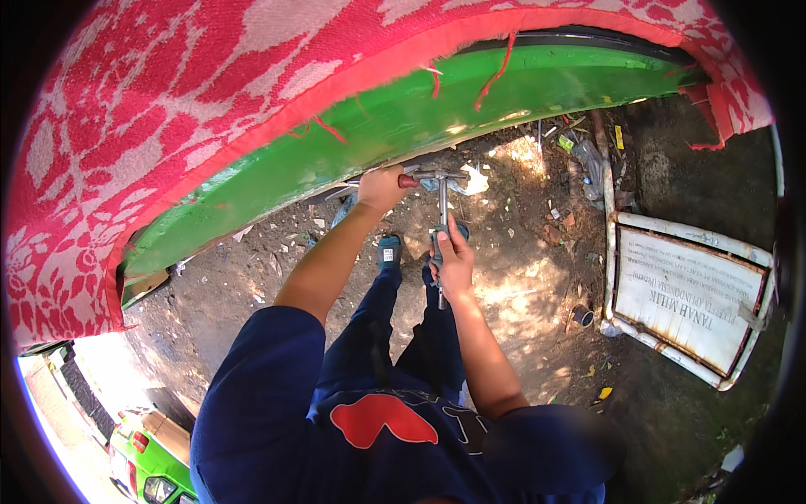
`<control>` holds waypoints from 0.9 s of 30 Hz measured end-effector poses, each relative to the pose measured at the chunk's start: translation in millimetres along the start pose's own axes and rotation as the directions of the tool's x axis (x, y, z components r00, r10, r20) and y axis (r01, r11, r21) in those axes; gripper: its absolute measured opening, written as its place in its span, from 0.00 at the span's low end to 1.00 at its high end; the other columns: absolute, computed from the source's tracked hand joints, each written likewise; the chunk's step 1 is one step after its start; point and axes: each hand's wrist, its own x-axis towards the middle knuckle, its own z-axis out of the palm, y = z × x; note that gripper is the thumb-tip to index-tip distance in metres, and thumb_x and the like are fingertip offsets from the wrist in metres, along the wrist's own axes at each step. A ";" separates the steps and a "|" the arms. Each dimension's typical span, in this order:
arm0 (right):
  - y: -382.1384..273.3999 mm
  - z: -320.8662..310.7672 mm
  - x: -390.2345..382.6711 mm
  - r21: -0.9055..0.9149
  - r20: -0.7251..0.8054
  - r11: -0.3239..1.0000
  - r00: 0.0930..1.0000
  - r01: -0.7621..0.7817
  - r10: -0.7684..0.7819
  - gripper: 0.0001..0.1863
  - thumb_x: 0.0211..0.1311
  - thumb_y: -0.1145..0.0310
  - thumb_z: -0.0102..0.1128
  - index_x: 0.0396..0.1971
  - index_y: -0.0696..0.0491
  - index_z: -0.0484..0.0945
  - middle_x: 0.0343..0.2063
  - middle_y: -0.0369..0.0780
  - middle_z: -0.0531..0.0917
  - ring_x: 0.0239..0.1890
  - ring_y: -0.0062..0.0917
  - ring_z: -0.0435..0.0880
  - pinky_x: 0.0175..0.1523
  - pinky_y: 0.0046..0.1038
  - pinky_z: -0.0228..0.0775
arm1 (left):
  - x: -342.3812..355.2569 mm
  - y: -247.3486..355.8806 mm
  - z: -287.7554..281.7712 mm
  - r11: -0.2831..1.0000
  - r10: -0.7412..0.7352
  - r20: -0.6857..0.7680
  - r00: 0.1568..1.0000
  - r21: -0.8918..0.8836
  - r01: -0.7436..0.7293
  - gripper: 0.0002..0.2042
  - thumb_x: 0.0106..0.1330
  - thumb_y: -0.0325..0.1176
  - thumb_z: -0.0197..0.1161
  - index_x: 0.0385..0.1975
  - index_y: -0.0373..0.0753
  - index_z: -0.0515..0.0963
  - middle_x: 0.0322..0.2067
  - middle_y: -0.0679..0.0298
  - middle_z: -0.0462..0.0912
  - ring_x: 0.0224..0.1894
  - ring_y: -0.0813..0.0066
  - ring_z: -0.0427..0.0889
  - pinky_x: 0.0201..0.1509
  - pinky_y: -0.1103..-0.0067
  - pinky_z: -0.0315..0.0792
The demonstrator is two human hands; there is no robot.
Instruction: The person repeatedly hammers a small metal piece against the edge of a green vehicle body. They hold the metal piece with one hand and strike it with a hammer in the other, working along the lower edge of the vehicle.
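Note:
My left hand (382, 188) is closed at the lower edge of a green painted panel (353, 122). A tool with a red handle end (408, 181) sticks out from it to the right; its other end is hidden. My right hand (453, 262) grips a long T-shaped metal tool (443, 204) by its shaft, below the crosspiece. That crosspiece lies beside the red end, and I cannot tell whether they touch. A red and pale patterned cloth (210, 109) with frayed edges drapes over the panel.
My sandalled feet (389, 250) stand on bare dirt (529, 286) strewn with litter. To the right, a white sign board (684, 290) in a rusty metal frame lies near a plastic bag (590, 164). A green vehicle (151, 458) shows at lower left.

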 end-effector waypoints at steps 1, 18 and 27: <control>-11.4 -0.5 -3.7 0.019 -0.003 0.999 1.000 0.029 -0.029 0.26 0.74 0.66 0.50 0.70 0.44 0.63 0.23 0.32 0.73 0.16 0.13 0.67 0.17 0.18 0.60 | -7.1 -2.3 -4.8 1.000 -0.007 0.014 1.000 -0.008 0.007 0.09 0.57 0.41 0.64 0.24 0.44 0.78 0.25 0.54 0.83 0.30 0.52 0.84 0.33 0.63 0.77; -16.9 -56.1 -44.4 -0.029 -0.155 0.999 0.988 -0.018 0.013 0.27 0.73 0.64 0.50 0.70 0.46 0.60 0.22 0.36 0.74 0.12 0.18 0.68 0.14 0.21 0.60 | -77.2 -48.0 -28.3 0.803 0.528 -0.091 0.845 -0.271 -0.531 0.10 0.41 0.32 0.68 0.17 0.46 0.71 0.19 0.65 0.76 0.27 0.61 0.78 0.35 0.69 0.71; -35.7 -79.8 -51.9 -0.007 -0.227 1.000 0.974 0.005 -0.007 0.29 0.73 0.64 0.50 0.72 0.44 0.57 0.22 0.34 0.73 0.12 0.17 0.68 0.14 0.20 0.60 | -66.7 -40.6 -41.2 0.833 0.432 -0.064 0.900 -0.354 -0.425 0.10 0.42 0.29 0.69 0.18 0.45 0.71 0.21 0.65 0.78 0.28 0.62 0.79 0.38 0.70 0.72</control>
